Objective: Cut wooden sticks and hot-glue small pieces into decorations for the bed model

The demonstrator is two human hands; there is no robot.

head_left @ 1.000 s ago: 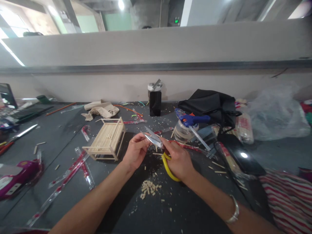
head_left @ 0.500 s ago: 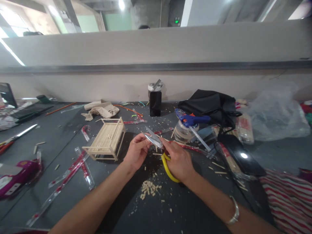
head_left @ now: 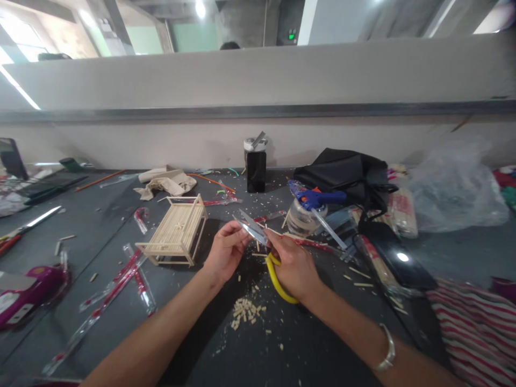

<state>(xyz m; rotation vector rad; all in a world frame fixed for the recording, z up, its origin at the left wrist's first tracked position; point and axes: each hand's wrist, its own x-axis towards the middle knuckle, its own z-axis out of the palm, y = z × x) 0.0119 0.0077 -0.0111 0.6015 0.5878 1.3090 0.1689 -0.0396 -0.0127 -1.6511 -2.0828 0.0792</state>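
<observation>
My right hand (head_left: 293, 263) is closed around yellow-handled scissors (head_left: 278, 279), whose metal blades stand apart and point up and left. The blade tips reach the fingers of my left hand (head_left: 229, 250), which are pinched together; whatever is between them is too small to make out. Left of that hand stands a miniature bed (head_left: 175, 228) made of thin wooden sticks, with raised end rails. Below the hands lies a small heap of short cut stick pieces (head_left: 246, 313), with crumbs scattered around it.
A blue glue gun (head_left: 314, 198) rests on a clear jar (head_left: 302, 217). Behind are a black phone (head_left: 256, 172), a black bag (head_left: 342, 169) and beige cloth (head_left: 167, 181). Red-and-clear wrappers (head_left: 139, 279), a purple tool (head_left: 30, 293) and other scissors (head_left: 32, 226) lie left; striped cloth (head_left: 475, 317) lies right.
Almost nothing differs. The view has shifted very slightly, and both hands keep the same pose, with the scissors' blades still apart at the left fingertips.
</observation>
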